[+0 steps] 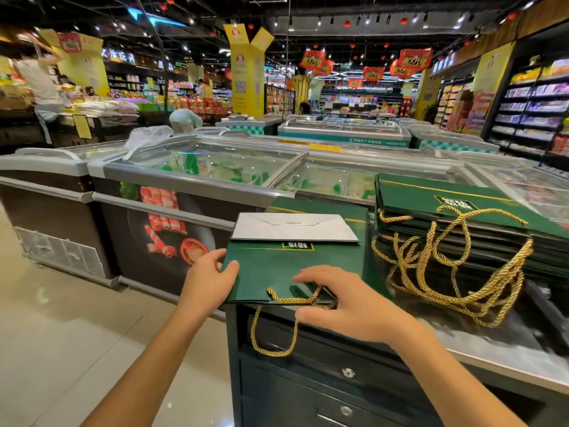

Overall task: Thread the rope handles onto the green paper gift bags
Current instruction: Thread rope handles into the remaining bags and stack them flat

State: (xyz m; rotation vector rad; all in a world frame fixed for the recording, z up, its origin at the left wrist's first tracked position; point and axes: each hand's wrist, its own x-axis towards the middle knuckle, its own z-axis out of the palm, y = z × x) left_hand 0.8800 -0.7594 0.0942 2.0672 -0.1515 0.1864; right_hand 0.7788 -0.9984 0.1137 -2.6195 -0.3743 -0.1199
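Our L hand point(212, 278) grips the bag point(277, 269) at its left edge: thumb on top near the corner, fingers round the side. The bag lies flat on the counter point(492, 352), logo end away from us, its near edge at the counter's front. Our R hand point(341, 303) sits on the near-right part of the bag, fingers curved w/ tips on the green face, thumb at the near edge right by the rope point(272, 349) — whether it pinches the rope or just rests there we can't tell. One rope end lies on the bag close to the front edge, the rope runs along that edge under the R hand, and a loop hangs down over the cabinet front. A white flap point(295, 226) lies across the far part of the bag, and a 2nd bag point(326, 211) shows beneath it, further back. To the right, apart from the bag, is a stack point(446, 201) of green bags w/ a tangle point(455, 272) of gold ropes spilling off its near side onto the counter. Drawers point(348, 372) w/ round knobs sit below the top. Behind the counter are glass-top freezers point(209, 167); shop shelves further back are blurry.
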